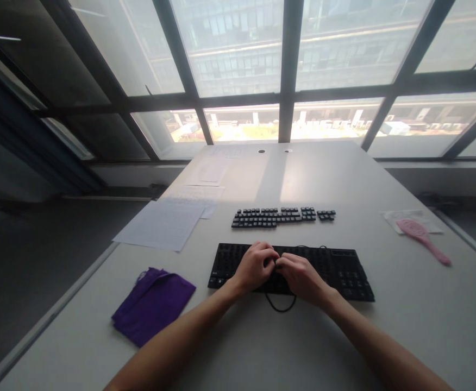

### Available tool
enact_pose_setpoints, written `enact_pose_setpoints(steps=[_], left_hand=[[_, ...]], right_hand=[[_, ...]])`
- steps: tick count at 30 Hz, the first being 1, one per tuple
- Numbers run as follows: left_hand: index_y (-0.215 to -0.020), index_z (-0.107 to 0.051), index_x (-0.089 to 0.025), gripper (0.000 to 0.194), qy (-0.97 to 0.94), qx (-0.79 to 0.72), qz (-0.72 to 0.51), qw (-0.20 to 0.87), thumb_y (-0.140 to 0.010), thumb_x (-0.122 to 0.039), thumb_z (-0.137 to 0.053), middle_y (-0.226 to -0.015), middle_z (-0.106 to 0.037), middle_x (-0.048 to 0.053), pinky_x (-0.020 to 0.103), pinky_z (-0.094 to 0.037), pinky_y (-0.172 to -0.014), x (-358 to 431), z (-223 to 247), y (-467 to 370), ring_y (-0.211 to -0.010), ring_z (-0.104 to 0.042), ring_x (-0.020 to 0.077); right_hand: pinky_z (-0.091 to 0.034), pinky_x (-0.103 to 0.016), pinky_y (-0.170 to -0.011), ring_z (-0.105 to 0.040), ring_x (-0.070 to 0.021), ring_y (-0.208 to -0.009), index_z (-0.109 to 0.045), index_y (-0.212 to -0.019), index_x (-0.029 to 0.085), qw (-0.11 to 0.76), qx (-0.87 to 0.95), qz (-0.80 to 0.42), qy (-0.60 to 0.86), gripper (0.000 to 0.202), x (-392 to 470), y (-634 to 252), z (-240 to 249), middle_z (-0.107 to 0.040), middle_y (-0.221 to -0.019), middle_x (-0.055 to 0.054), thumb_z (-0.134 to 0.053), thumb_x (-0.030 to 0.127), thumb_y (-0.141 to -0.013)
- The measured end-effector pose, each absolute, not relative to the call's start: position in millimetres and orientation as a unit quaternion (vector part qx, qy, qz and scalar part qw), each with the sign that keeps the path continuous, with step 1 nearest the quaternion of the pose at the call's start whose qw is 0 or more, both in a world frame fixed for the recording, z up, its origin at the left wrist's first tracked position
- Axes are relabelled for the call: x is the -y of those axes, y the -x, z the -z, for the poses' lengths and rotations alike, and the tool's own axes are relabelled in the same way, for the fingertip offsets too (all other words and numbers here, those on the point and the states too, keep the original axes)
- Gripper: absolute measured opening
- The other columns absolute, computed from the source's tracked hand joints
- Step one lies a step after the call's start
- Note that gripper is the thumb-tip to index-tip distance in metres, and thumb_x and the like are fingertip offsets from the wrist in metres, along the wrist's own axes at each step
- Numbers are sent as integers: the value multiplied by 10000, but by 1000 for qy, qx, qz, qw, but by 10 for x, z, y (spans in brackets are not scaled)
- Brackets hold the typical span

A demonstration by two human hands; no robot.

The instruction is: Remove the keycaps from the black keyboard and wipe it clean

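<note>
The black keyboard (350,274) is placed well in from both side edges of the desk (409,315), with bare surface left to its right. Beyond it, room is taken by rows of keycaps (270,218); leftward, by purple cloth (154,304) and papers (160,224). A pink brush (419,234) is laid near the right edge. Over the keyboard, the left hand (256,265) and right hand (301,274) are held curled, fingertips together; whether anything is pinched cannot be told.

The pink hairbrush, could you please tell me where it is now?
In the head view, the pink hairbrush lies at the table's right, partly over a white sheet, right of the black keyboard.
</note>
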State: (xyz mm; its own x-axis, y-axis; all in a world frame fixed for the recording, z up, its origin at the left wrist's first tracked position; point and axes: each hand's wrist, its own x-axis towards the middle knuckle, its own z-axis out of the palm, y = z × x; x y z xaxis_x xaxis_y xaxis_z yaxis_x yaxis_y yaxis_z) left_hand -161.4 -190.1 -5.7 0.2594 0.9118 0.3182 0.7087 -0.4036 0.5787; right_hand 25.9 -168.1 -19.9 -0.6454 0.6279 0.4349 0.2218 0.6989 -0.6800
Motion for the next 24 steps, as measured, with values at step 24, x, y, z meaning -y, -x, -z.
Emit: enact_pose_setpoints(steps=[24], left_hand=[[-968, -738, -221, 159, -796, -471, -320, 207, -815, -251, -771, -967, -733, 48, 364, -479, -904, 1925, 101, 1700, -933, -653, 205]], right_hand=[[-478, -304, -638, -622, -194, -639, -636, -829, 198, 439, 739, -360, 363, 125, 1692, -267, 184, -663, -698, -28, -578, 249, -927]])
